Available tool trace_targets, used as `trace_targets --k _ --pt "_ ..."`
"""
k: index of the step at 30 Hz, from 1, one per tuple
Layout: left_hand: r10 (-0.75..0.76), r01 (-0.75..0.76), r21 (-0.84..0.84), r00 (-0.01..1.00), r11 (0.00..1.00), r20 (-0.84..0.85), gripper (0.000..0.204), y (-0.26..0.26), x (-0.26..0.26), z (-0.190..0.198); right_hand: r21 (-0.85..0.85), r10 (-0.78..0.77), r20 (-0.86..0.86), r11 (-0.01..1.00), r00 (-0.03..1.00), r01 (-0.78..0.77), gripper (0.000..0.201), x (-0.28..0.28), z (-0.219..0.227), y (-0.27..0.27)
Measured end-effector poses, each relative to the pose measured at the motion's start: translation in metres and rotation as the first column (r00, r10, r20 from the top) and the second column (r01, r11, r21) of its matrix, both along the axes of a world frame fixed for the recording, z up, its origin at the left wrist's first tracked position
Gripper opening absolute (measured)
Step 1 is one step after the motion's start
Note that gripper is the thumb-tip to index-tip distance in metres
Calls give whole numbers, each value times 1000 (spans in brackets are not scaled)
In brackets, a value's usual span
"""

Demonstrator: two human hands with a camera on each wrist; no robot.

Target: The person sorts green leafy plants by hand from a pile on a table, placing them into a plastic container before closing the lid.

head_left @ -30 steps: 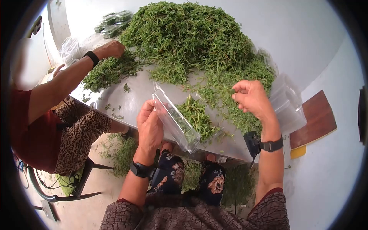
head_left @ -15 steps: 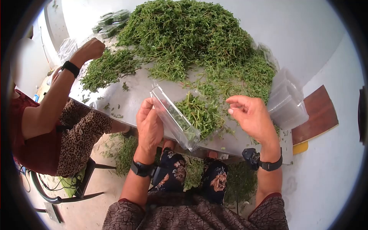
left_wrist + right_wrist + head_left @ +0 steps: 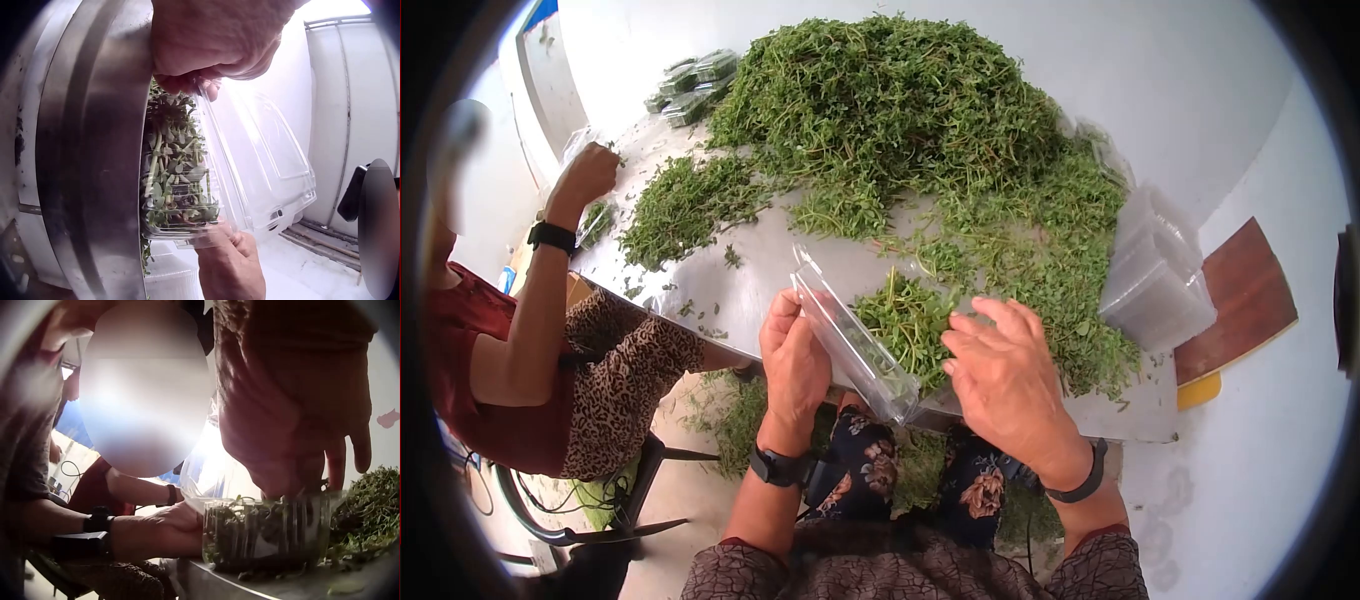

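Note:
A clear plastic clamshell box (image 3: 855, 345), its lid (image 3: 269, 144) swung open, is tilted at the near table edge and filled with leafy green sprigs (image 3: 892, 318). My left hand (image 3: 795, 358) grips its left end, thumb and fingers on the rim. Over the other end is my right hand (image 3: 1012, 385), fingers spread and slightly bent, tips at the sprigs. Seen from the right wrist, the fingers of that hand (image 3: 294, 425) reach down into the box (image 3: 265, 540). The left wrist view shows stems and leaves packed behind the clear wall.
A large heap of greens (image 3: 890, 110) covers the back of the metal table (image 3: 775, 255). Stacked empty boxes (image 3: 1160, 275) stand at the right, filled boxes (image 3: 690, 88) at the back left. Another person (image 3: 525, 350) sits on the left beside a smaller pile (image 3: 685, 205).
My right hand, which pinched a bit of green by the heap, has come left and nearer, over the box. My left hand keeps its hold. The other person's hand has moved left from the smaller pile.

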State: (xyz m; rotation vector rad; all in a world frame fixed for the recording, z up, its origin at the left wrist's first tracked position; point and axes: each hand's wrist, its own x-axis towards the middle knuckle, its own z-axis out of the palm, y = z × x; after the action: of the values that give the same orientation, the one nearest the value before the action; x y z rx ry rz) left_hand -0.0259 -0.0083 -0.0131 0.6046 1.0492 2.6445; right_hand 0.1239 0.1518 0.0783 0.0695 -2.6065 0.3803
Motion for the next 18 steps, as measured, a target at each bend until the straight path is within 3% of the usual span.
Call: trace_targets --k 6,8,12,18 --pt "20 -20 -10 999 1000 25 8 0 3 4 18 -12 79 1000 997 11 24 -1 -8 3" --pt "44 -43 -48 999 998 15 9 1 1 5 -115 76 -19 990 997 -78 25 0 -5 11" --pt "20 -20 7 1000 1000 16 10 2 1 5 -181 6 -84 983 996 -21 26 17 22 18" --pt "15 -16 8 999 1000 49 8 3 1 6 -294 -44 10 955 999 45 28 29 0 11"
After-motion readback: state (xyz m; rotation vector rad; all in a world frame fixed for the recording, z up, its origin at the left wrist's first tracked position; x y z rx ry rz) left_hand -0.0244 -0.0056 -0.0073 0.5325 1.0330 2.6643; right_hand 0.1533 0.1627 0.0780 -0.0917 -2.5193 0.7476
